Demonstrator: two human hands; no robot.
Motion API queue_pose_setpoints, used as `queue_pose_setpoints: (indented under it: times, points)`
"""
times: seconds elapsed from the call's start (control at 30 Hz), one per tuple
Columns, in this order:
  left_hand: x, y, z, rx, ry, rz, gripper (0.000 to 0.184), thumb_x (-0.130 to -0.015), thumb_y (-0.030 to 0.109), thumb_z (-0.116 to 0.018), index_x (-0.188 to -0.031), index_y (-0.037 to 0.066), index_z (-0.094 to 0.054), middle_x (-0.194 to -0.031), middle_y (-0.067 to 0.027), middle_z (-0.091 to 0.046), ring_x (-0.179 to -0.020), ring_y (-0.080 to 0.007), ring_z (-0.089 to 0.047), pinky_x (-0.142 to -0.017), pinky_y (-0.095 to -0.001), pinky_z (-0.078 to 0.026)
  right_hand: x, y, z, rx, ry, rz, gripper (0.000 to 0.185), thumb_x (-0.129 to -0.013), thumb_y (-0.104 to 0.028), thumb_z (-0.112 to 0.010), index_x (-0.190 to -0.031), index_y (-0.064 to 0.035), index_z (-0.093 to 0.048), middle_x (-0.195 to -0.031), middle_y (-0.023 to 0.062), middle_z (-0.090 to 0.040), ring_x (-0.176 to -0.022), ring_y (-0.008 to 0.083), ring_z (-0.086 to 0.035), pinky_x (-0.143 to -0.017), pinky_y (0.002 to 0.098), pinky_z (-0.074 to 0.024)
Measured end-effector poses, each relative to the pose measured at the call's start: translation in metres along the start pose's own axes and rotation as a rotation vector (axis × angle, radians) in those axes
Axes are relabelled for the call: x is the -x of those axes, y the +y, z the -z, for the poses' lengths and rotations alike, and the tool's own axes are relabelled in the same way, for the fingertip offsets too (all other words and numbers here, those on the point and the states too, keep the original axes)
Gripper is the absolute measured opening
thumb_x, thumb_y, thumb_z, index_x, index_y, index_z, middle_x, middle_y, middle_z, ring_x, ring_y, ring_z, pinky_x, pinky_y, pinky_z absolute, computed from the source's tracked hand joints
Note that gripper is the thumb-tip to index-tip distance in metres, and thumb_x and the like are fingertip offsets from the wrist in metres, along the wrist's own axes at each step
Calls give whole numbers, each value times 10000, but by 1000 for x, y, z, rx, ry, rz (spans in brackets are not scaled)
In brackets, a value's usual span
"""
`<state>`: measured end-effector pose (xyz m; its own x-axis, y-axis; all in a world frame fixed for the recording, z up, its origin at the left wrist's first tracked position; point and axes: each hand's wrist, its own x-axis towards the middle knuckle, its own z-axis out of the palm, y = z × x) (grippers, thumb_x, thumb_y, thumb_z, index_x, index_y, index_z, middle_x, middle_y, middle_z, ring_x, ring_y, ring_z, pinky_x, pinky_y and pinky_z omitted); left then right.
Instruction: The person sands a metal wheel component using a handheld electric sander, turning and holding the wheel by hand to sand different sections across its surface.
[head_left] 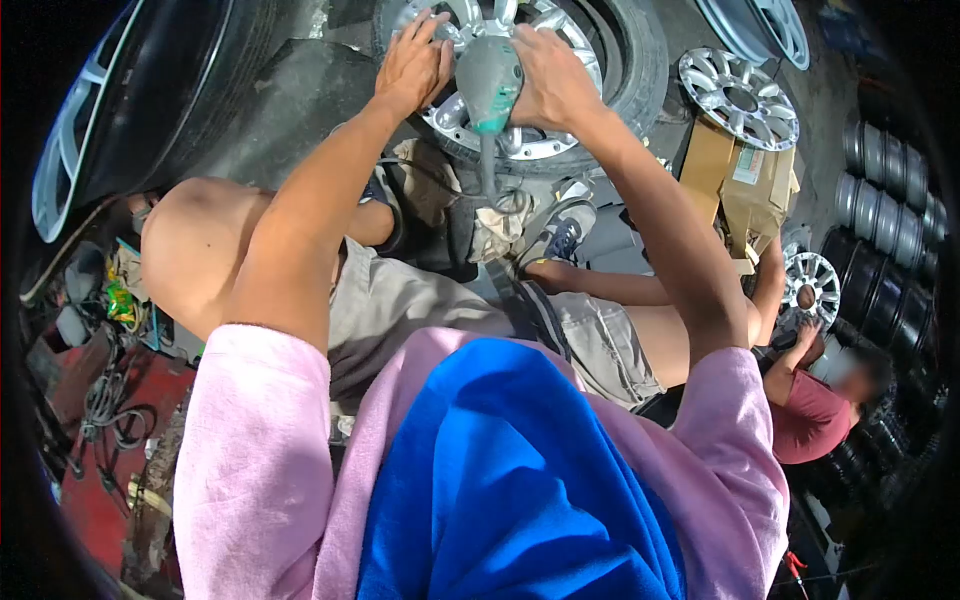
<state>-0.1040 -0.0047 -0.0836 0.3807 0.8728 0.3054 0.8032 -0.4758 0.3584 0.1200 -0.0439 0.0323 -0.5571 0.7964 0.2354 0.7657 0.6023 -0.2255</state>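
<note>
The power tool (489, 78) had a rounded, dull grey body (teal at its lower end) and was positioned over the bright silver, many-spoked wheel (511, 140), which lay amid a dark tire (637, 75). The right hand (552, 78) curled round the tool's side; the left hand (412, 66), fingers slightly parted, was over the wheel's left part.

No legible text anywhere

Both arms (312, 205) reach forward, the left hand (412, 66) with fingers extended, the right hand (554, 80) curled in a grip.
</note>
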Motion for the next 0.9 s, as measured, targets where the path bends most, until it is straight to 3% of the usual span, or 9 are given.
queue_pose_setpoints:
  times: [0.07, 0.13, 0.2, 0.27, 0.33, 0.67, 0.73, 0.77, 0.9]
  points:
    - [1, 1, 1, 3, 11, -3, 409, -1077, 278, -457, -1060, 19, -773, -1542, -66, -514, -1491, -283, -389, -1219, -468, -339, 13, -2, 0, -46, 39, 10, 540, -639, -279, -804, -1042, 61, -686, -1111, 202, -652, -1023, 389, -614, -932, 476, -527]
    - [0, 3, 14, 158, 54, -69, 252, -984, 139, -542, -897, -23, -715, -1357, -269, -574, -1319, -442, -492, -1104, -500, -426, 18, -2, -5, -99, 88, 12, 542, -636, -283, -809, -1035, 61, -683, -1099, 206, -651, -1016, 396, -613, -931, 478, -527]
    - [-1, 1, 12, 128, 53, -82, 271, -990, 176, -561, -904, -29, -715, -1351, -262, -588, -1275, -450, -532, -1073, -491, -455, 14, 2, -9, -38, 36, -143, 715, -611, -395, -888, -1124, 46, -657, -1180, 213, -640, -1110, 409, -604, -977, 481, -511]
    - [-3, 1, 9, 105, 59, -105, 296, -996, 213, -579, -911, -36, -716, -1345, -254, -603, -1231, -457, -571, -1042, -481, -484, 13, 2, -9, -30, 30, -183, 684, -608, -385, -889, -1092, 39, -656, -1106, 203, -635, -1049, 414, -600, -930, 495, -517]
    - [-2, 0, 5, -23, -61, -32, 391, -1093, 282, -455, -1110, 38, -760, -1586, -53, -465, -1520, -287, -341, -1221, -472, -339, 20, 0, -12, -43, 107, -237, 641, -604, -372, -887, -1059, 20, -662, -1047, 190, -620, -997, 415, -591, -868, 501, -511]
    - [-1, 0, 3, -56, -42, -69, 371, -1055, 295, -508, -1049, 28, -765, -1561, -85, -493, -1504, -319, -369, -1181, -505, -377, 131, -96, -19, -200, 455, -654, 724, -615, -490, -963, -1079, -29, -652, -970, 130, -601, -936, 379, -572, -845, 497, -454]
    - [-6, -2, 5, -84, -45, -100, 340, -1021, 335, -571, -1102, 49, -738, -1527, -96, -517, -1479, -331, -396, -1168, -524, -382, 145, -112, -27, -193, 528, -788, 723, -645, -441, -974, -1121, -29, -617, -1021, 120, -647, -935, 329, -613, -869, 466, -489]
    - [-8, -2, 5, -103, -53, -108, 355, -995, 365, -608, -1175, 73, -701, -1493, -103, -542, -1454, -331, -422, -1152, -530, -393, 145, -123, -28, -524, 659, -1007, 758, -630, -427, -988, -1122, 3, -604, -1093, 145, -562, -1025, 349, -582, -937, 468, -464]
    - [-30, 3, 15, -151, -274, -13, 587, -921, 482, -683, -1381, 132, -575, -1439, -113, -563, -1390, -304, -472, -1120, -538, -390, 156, -116, -39, -554, 730, -1073, 747, -649, -386, -983, -1163, -5, -597, -1115, 172, -596, -1064, 343, -598, -959, 457, -475]
